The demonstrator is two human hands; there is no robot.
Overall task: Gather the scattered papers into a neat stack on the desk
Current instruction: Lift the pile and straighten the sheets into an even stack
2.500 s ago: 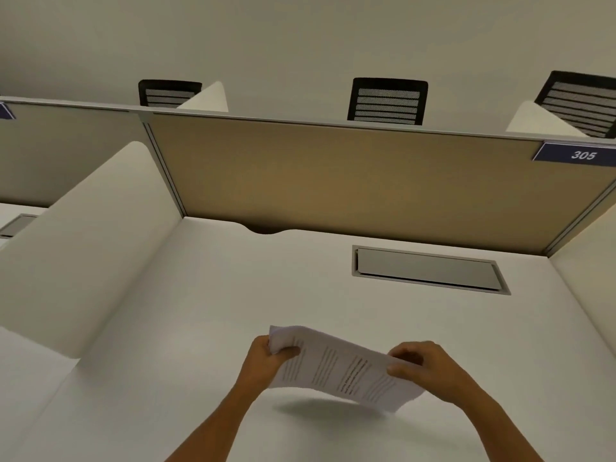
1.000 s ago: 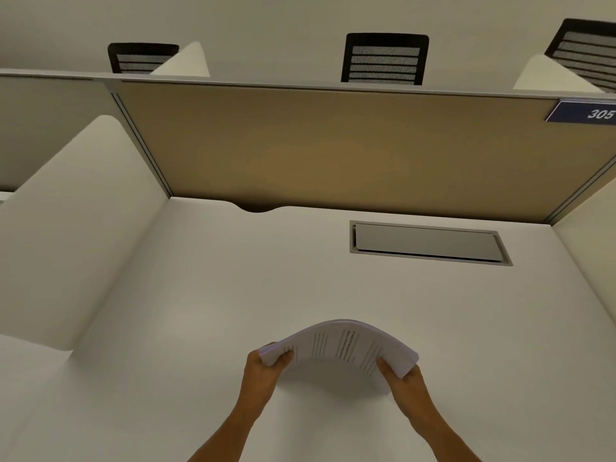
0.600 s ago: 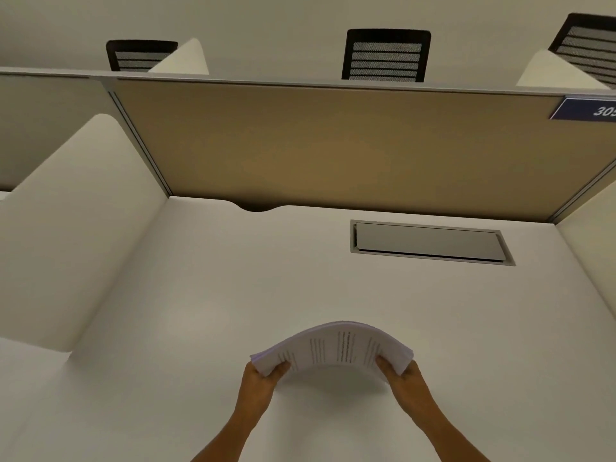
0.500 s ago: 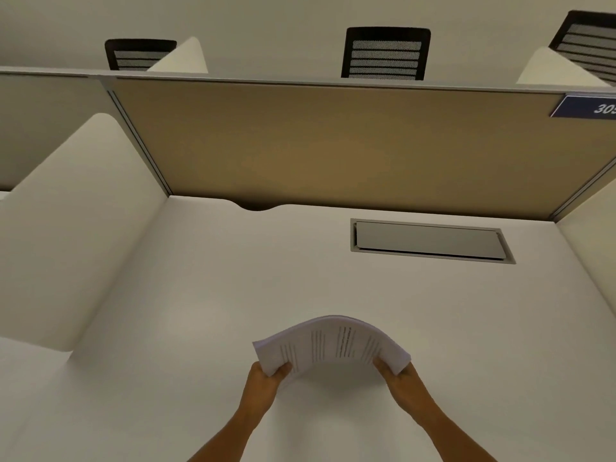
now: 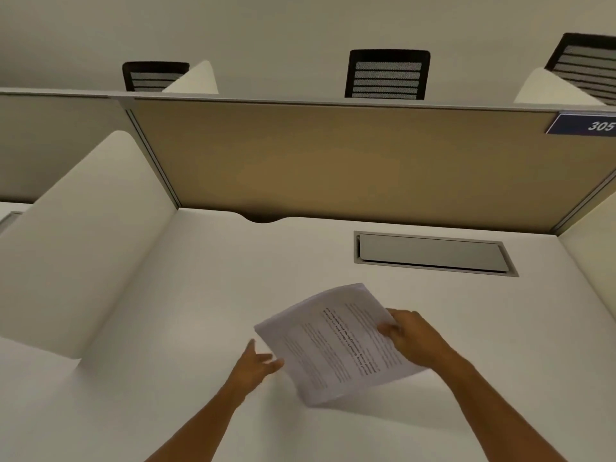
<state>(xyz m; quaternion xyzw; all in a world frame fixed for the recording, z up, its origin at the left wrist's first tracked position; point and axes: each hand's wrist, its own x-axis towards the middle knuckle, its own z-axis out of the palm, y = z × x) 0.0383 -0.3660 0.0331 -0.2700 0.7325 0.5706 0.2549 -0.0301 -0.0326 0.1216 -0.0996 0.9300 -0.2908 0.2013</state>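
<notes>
We see one stack of papers (image 5: 336, 345), white printed sheets with their edges roughly squared, tilted and held above the near middle of the surface (image 5: 166, 328) with its shadow below it; how many sheets it holds we cannot tell. The right hand (image 5: 411, 338) grips the stack's right edge, fingers curled over it. The left hand (image 5: 255, 365) is spread loosely just beside the stack's left edge, fingers extended; we cannot tell whether they touch the paper. Two bare forearms reach in from the bottom.

The surface is smooth, matte white and flat, with one rectangular grey metal hatch (image 5: 433, 253) set flush at the far right and one shallow dark notch (image 5: 263, 218) in its back edge. One tan fabric partition (image 5: 333, 161) with a grey frame closes the back; a white rounded divider (image 5: 76, 235) stands at the left, and part of another shows at the right. One dark blue label (image 5: 586, 125) reads 305. Beyond the partition we count three black mesh-backed chairs (image 5: 388, 75) against a plain pale wall
</notes>
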